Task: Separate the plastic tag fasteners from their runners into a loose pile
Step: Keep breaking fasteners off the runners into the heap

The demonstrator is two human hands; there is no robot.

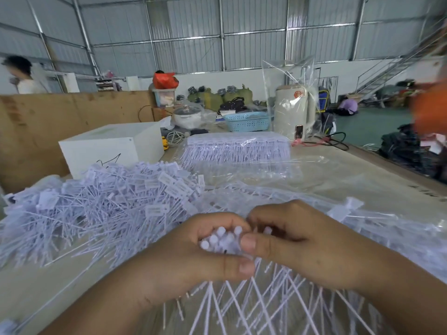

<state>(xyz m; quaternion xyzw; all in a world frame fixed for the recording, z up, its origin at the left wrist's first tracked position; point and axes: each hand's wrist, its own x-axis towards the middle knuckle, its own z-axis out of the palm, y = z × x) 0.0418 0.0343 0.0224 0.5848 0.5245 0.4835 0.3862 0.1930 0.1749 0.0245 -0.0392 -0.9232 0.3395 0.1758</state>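
1. Step in hand: a bunch of fasteners (223,240) is held between both hands above the near edge of the table (377,187); their round white heads show in the gap between the thumbs and their thin stems fan out below towards the camera. This appears to be the stripping stage, in which the fasteners are pulled or twisted off their runner. The runner itself cannot be made out inside the grip.

2. Left hand (193,250): fingers curled round the bunch, thumb pressed across its lower side. The grip is closed on the fasteners.

3. Right hand (297,240): fingers curled over the top of the same bunch, thumb tip laid against the heads. It too is closed on the fasteners, touching the left hand.

4. Loose pile (101,206): already large, lying on the table to the left of the hands, just beside them.

5. Unopened stock: a clear wrapped pack of fasteners (237,151) sits farther back, well apart from the hands, beside a white box (108,151).

6. Next move, as judged: part the hands to break the fasteners free, then drop them leftwards onto the pile. The stems are thin and tangle readily, so a firm hold near the heads seems called for.
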